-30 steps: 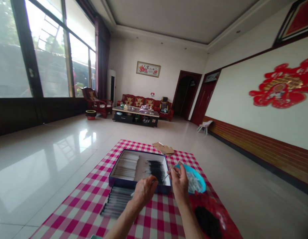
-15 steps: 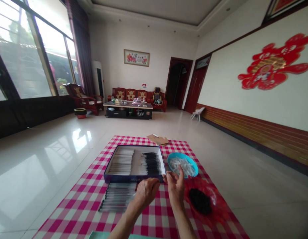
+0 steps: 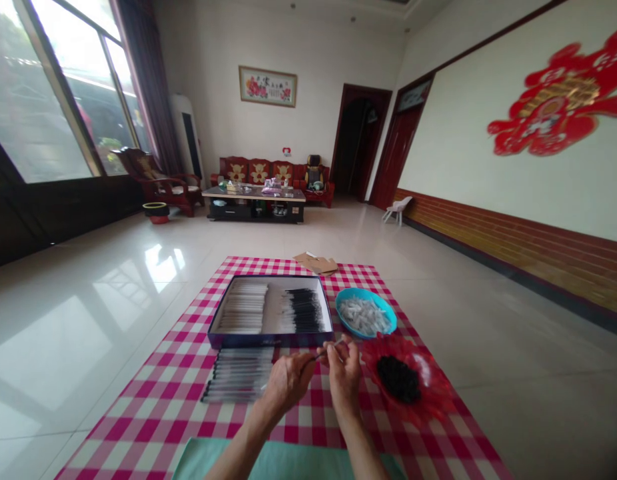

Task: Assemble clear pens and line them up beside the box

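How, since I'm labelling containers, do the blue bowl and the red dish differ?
The blue bowl is opaque turquoise; the red dish is translucent red and looks wider. The blue bowl holds white pieces, the red dish black pieces. The blue bowl lies farther off, beside the box; the red dish nearer the right hand. Both rest on the checked cloth.
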Available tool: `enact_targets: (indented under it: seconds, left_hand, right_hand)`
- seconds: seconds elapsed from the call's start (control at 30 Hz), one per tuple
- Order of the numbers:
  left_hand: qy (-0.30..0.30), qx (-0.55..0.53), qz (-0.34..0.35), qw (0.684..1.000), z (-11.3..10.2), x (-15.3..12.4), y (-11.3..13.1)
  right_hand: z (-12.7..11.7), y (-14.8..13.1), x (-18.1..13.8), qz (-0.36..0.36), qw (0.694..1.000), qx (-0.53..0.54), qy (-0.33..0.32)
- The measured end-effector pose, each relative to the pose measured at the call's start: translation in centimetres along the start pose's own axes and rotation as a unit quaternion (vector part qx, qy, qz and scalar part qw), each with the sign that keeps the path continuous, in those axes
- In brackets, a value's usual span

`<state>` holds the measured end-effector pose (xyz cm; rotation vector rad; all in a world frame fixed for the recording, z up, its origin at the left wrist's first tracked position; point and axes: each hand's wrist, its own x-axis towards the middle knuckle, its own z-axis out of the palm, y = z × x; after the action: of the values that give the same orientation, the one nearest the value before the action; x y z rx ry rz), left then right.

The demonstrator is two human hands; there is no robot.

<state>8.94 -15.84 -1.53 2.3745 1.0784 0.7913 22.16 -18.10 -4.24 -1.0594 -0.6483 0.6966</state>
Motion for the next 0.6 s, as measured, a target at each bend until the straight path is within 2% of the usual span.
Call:
enact_targets:
  seconds: [0.1,0.27,0.37,0.6]
  left_hand:
    - [0.007,0.007,-0.001,1.000,0.3,-0.2,-0.3]
    - [0.037,0.021,0.007,0.999,1.6,-0.6,-1.1]
    - [0.057,0.017,0.010,0.998,2.2,-0.6,-1.3]
    - [0.058,-0.005,0.008,0.998,2.3,-0.3,-0.8]
  right_hand:
    - [0.0,1.0,-0.5,0.001,0.999,-0.031,-0.017]
    - [-0.5,1.7,-1.0,-0.005,0.995,-0.096,-0.003]
    - [-0.7,1.7,-1.4,-0.012,0.993,-0.115,-0.023]
    - [-0.6,2.1,-2.0,-0.044,0.984,-0.163,-0.062]
